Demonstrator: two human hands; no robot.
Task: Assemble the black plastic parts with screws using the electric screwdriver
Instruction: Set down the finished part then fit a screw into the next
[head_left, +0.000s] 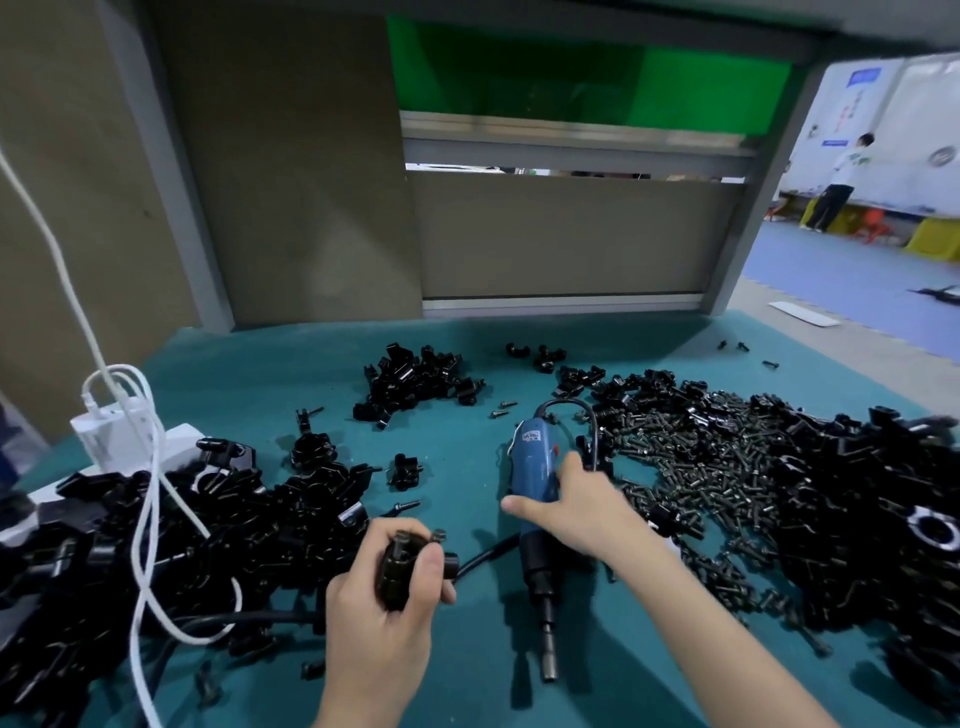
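Head view: the right hand (576, 512) is wrapped around the blue body of the electric screwdriver (532, 462). The left hand (382, 597) grips a black plastic part (397, 569) with what looks like a screw (439, 533) at its far end. The tool's long axis runs away from the person, bit (548, 660) nearest them, and the part sits just left of its black nose, apart from it, so I judge the bit must swing left onto that screw. More loose screws (701, 467) lie heaped to the right.
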